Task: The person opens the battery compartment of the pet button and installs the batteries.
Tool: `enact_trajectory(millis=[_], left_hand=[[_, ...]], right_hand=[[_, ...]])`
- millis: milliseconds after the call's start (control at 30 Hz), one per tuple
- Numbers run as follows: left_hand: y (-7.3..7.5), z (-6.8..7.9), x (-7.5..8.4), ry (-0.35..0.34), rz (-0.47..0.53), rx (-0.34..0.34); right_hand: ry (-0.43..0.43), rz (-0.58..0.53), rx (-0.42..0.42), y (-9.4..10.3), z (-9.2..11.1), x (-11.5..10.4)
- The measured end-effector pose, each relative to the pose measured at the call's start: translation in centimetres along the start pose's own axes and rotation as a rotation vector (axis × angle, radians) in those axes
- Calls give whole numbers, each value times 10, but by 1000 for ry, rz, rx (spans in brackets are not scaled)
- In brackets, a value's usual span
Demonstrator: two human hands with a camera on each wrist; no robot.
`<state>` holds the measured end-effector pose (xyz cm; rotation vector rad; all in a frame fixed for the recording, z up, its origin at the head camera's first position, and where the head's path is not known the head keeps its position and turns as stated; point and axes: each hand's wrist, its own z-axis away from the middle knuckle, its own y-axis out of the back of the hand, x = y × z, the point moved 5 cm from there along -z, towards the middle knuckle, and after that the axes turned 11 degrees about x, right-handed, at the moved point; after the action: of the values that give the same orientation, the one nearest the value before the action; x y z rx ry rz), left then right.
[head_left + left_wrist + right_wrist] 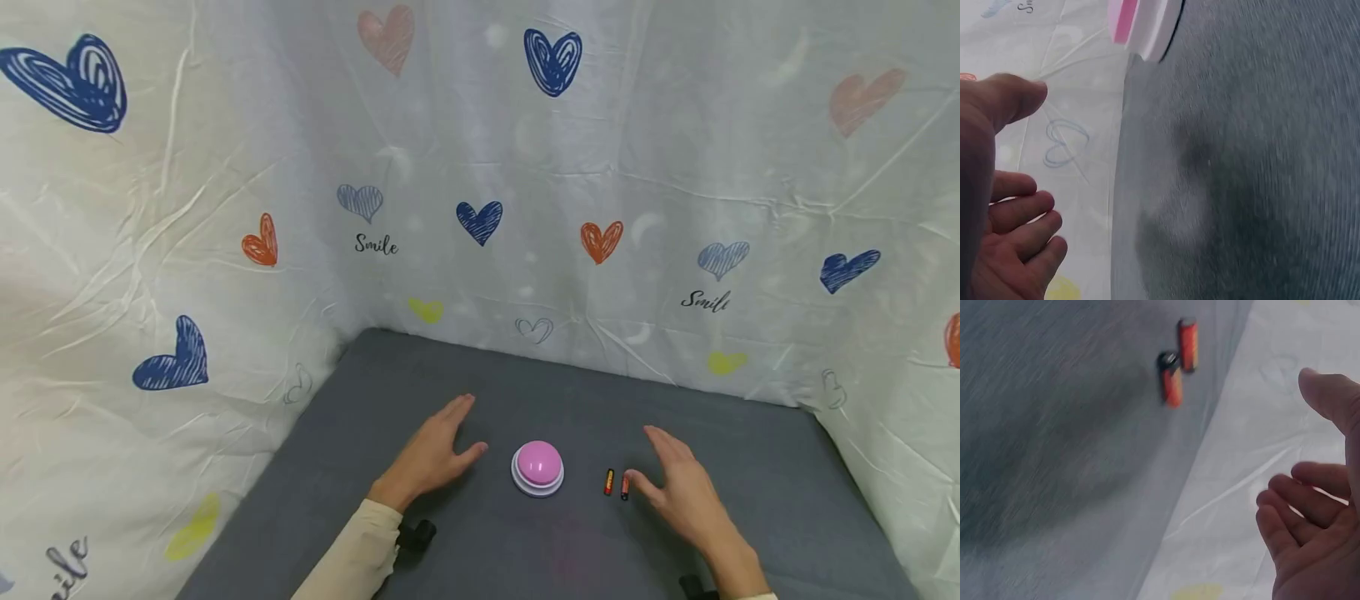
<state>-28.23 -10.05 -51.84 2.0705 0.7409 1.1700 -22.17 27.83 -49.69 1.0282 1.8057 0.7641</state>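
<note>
A round push-button lamp or buzzer with a pink dome [539, 462] and a white base lies on the grey table between the hands. To its right are two small red-and-black batteries, one [609, 482] nearer the dome and the other [625, 487] beside the right thumb. My left hand [431, 454] hovers left of the pink dome, thumb spread from the fingers, holding nothing. Over the table on the right, my right hand [686, 492] is likewise spread and holds nothing. In the right wrist view both batteries [1189, 345] lie apart from the fingers.
The grey table [480, 383] reaches back to a white curtain [480, 150] printed with hearts, which also hangs at the left and right sides. A black wrist camera [417, 536] sits under the left wrist, and another dark one [697, 587] by the right.
</note>
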Motion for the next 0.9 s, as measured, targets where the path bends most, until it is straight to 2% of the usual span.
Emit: enact_trajectory(millis=[167, 433, 533, 700, 800, 867, 900], left_hand=[[-6, -3, 11, -3, 63, -55], [-26, -3, 20, 8, 108, -194], [-32, -3, 24, -6, 128, -221], [-43, -4, 31, -6, 131, -253], [-50, -4, 34, -27, 113, -262], [-54, -5, 36, -45, 107, -262], [-55, -5, 37, -48, 107, -262]], right_hand=[[50, -20, -11, -12, -8, -18], [47, -96, -106, -37, -15, -37], [66, -154, -104, -50, -18, -38], [186, -224, -59, -83, -19, -26], [214, -246, -70, -86, -19, -32], [205, -265, -91, -88, -19, -37], [184, -273, -105, -82, -20, -45]])
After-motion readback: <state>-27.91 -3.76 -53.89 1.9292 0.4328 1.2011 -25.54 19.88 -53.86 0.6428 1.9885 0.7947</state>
